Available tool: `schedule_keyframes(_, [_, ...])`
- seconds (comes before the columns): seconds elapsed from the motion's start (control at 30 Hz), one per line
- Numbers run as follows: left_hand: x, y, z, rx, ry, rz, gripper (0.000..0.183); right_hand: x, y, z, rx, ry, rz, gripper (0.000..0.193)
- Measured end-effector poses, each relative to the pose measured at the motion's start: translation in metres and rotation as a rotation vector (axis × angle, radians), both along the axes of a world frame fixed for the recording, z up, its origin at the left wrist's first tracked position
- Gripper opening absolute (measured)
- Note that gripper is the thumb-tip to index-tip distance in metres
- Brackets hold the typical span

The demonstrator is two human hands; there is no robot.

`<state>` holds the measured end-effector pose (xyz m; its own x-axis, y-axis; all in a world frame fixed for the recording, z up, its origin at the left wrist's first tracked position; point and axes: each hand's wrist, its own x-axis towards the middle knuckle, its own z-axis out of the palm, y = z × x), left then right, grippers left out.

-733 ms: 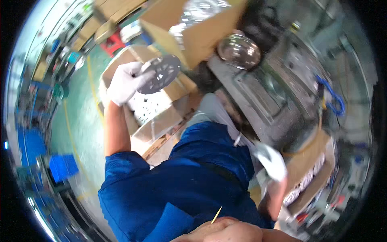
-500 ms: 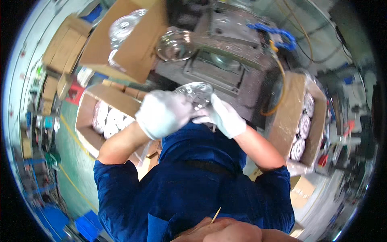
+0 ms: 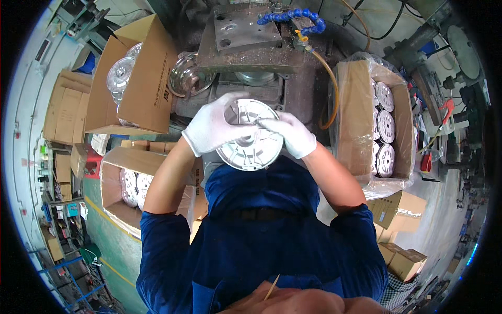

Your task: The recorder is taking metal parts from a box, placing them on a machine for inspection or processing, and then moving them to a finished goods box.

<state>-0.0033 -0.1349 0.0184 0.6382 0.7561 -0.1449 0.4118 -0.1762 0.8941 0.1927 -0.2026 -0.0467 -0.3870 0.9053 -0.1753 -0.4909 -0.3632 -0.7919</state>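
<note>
A round, pale metal wheel-like casting (image 3: 260,152) with a ribbed face and a central hub is between my hands, in front of my waist. My left hand (image 3: 217,125), in a white glove, grips its left side, with thumb and fingers reaching over the face toward the hub. From the right, my gloved right hand (image 3: 294,135) closes on the rim, its fingertips resting on the face near the middle. The ribbed side is turned up toward me. The fingers under the casting are hidden.
Ahead stands a machine with a heavy metal block (image 3: 246,29), a blue segmented hose (image 3: 293,17) and a yellow tube (image 3: 334,94). A shiny round part (image 3: 189,76) lies at its left. Cartons of metal discs stand left (image 3: 151,78), lower left (image 3: 117,193) and right (image 3: 353,99).
The casting was tilted with a shiny surface showing; now its ribbed face is turned up. My hands have shifted their hold on it, and the head view has moved.
</note>
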Motion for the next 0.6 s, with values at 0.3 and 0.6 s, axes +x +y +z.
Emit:
schedule_keyframes(0.3, [-0.017,0.058,-0.018,0.061,-0.281,0.394,0.046,0.029,-0.024,-0.062,-0.163,-0.035,-0.133,0.047])
schedule_keyframes(0.6, [0.017,0.168,0.025,0.234,-0.092,0.532,0.066,0.049,-0.069,-0.104,-0.296,-0.271,-0.133,0.055])
